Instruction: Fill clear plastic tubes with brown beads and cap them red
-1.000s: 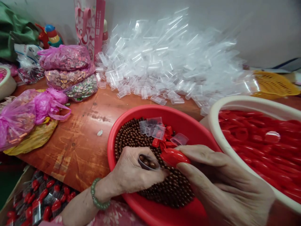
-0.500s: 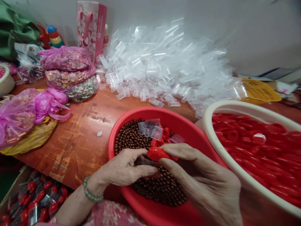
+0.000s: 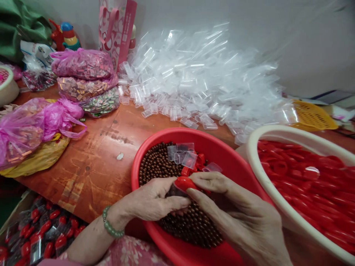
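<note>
Your left hand (image 3: 155, 199) grips a clear container (image 3: 173, 190) while your right hand (image 3: 241, 212) pinches a red cap (image 3: 184, 183) at its mouth.

Two hands (image 3: 151, 199) (image 3: 242, 210), one held red cap (image 3: 184, 183), one red basin (image 3: 222, 152), two white tubs (image 3: 266, 181) (image 3: 9, 89), one bracelet (image 3: 109, 227)

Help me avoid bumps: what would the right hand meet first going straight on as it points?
Likely the left hand, just beyond the glossy, rounded red plastic cap held by the right hand; exact depth is unclear.
</note>
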`<state>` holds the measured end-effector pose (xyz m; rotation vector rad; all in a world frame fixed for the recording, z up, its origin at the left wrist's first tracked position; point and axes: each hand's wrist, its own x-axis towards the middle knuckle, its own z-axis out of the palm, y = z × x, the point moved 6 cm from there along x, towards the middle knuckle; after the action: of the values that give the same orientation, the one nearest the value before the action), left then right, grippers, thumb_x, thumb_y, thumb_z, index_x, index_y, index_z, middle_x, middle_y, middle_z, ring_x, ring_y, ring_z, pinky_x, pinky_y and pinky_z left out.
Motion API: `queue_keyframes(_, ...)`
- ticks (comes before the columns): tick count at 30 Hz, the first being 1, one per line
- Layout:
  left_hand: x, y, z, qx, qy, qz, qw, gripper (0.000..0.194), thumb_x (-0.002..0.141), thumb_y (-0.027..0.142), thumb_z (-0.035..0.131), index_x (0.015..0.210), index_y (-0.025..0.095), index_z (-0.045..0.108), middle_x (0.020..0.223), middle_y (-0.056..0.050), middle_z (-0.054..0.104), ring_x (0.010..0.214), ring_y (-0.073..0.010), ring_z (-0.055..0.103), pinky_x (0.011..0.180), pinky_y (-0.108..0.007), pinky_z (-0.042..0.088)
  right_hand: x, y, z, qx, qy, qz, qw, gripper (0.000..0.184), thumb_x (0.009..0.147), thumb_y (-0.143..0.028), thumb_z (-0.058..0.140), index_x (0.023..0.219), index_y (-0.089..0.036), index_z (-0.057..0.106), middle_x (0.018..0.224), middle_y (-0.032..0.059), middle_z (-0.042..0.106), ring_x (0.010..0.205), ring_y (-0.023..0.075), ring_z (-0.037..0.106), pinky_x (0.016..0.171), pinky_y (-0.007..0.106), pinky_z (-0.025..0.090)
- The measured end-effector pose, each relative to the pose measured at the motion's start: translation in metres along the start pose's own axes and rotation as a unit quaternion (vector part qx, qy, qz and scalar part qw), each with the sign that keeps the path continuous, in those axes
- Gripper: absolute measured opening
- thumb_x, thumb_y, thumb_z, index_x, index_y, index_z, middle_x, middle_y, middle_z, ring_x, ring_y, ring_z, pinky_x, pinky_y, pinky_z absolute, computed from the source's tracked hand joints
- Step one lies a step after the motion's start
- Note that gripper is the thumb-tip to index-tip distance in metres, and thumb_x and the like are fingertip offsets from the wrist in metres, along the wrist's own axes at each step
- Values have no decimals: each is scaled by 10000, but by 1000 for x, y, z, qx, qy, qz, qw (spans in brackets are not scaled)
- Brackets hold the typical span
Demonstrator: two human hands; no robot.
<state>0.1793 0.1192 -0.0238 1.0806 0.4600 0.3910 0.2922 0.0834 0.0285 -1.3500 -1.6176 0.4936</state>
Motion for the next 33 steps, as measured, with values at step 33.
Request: queue_keyframes(33,11,-16,-4,-201,38,-28,979,527,592,555,825,820,95,711,691,-6,599,679,-105,519,705,-231,441,-4,-11,38,-348,-46,-271,896,602,795,-318,574,1300,-16,448,918,197,672,824,298,643,741,447,520)
